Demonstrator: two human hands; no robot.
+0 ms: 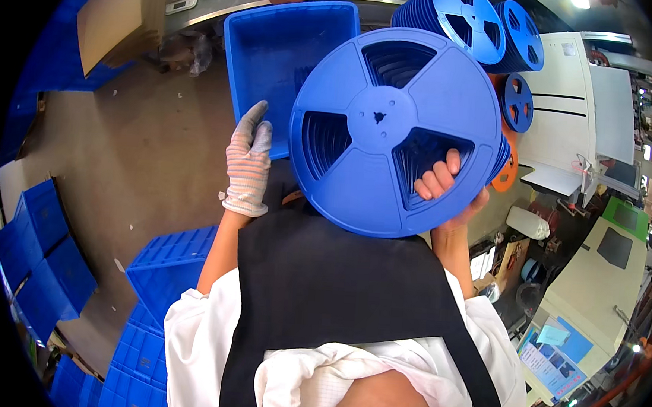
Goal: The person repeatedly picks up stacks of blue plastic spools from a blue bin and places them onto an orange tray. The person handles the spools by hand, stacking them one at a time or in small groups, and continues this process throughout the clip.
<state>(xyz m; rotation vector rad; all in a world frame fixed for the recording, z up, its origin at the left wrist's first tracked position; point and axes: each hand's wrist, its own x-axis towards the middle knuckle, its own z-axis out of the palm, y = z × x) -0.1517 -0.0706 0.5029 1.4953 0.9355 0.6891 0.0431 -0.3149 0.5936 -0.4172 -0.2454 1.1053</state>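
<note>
Right up close, white sleeves and a dark apron (pixel 335 294) are filling the bottom of the view, and both arms are reaching out from there. Right hand (pixel 446 192) is holding a stack of big blue reels (pixel 394 129) up on edge, bare fingers (pixel 436 180) hooking through one of the spoke windows and clamping on the flange. Left hand (pixel 248 165), in a striped knit glove, is hanging beside the stack with its fingers together and pretty straight, not gripping anything, just touching the rim of the blue bin (pixel 289 67) behind.

Honestly, one hooked hand looks shaky for a stack like that. I'd be bringing the gloved palm under the far edge so the reels aren't fanning out. More blue reels (pixel 472 18) are sitting over by the white machine (pixel 571 106).
</note>
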